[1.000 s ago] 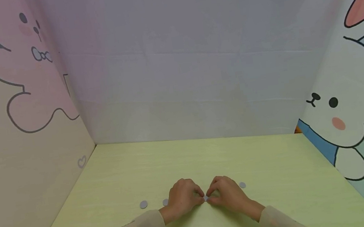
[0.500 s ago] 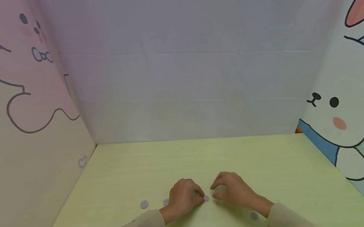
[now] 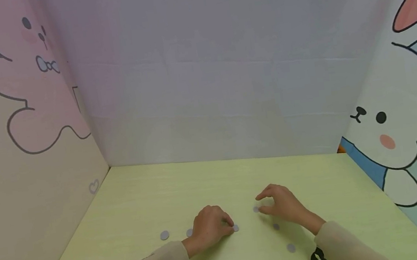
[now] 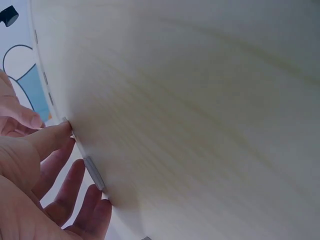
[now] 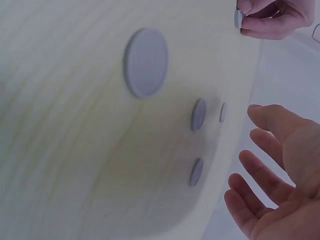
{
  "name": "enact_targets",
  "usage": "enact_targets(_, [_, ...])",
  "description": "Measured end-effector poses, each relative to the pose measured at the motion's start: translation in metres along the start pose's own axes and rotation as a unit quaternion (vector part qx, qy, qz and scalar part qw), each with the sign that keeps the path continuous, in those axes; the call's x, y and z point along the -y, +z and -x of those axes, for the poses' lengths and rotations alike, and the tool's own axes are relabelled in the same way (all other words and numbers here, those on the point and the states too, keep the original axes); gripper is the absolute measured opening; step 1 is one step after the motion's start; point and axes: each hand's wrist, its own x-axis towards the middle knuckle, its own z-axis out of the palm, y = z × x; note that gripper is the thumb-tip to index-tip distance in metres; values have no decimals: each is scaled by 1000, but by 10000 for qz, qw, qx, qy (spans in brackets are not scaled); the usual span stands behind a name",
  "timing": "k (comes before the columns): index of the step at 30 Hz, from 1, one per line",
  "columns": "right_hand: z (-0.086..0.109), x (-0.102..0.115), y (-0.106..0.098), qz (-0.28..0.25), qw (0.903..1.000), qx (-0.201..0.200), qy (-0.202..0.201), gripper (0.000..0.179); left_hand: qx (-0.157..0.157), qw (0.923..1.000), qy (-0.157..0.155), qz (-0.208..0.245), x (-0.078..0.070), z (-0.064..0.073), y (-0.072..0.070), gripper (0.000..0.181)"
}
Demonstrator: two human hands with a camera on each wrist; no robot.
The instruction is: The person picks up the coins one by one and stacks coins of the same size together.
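Note:
My left hand [image 3: 211, 226] rests on the table and pinches a small grey disc [image 3: 236, 228] at its fingertips; the right wrist view also shows this disc [image 5: 238, 19] between thumb and finger. Right of it, my right hand [image 3: 282, 201] hovers with fingers spread and apart, holding nothing. A grey disc [image 3: 256, 209] lies by its thumb tip. Two more discs lie nearer the front, one disc [image 3: 276, 226] below the hand and another disc [image 3: 291, 248] close to the sleeve. In the right wrist view a further disc [image 5: 196, 172] lies near the fingers; the hand hides it from the head view.
On the left of the table [image 3: 133, 194] lie a grey disc [image 3: 164, 235] and another disc [image 3: 189, 233], partly behind the left hand. A pale back wall [image 3: 205, 81] and printed side panels [image 3: 401, 134] enclose the table.
My right hand has drawn away from the disc at the left hand, moving right and back with its fingers opening. Discs near it have come into view. The left hand has stayed in place.

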Motion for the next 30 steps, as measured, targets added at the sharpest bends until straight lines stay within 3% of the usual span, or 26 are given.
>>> enact_targets(10, [-5, -23, 16, 91, 9992, 357, 132, 29, 25, 10000, -40, 74, 0, 0, 0, 9])
enact_targets(30, [-4, -23, 20, 364, 9992, 160, 2, 13, 18, 10000, -83, 44, -2, 0, -1, 9])
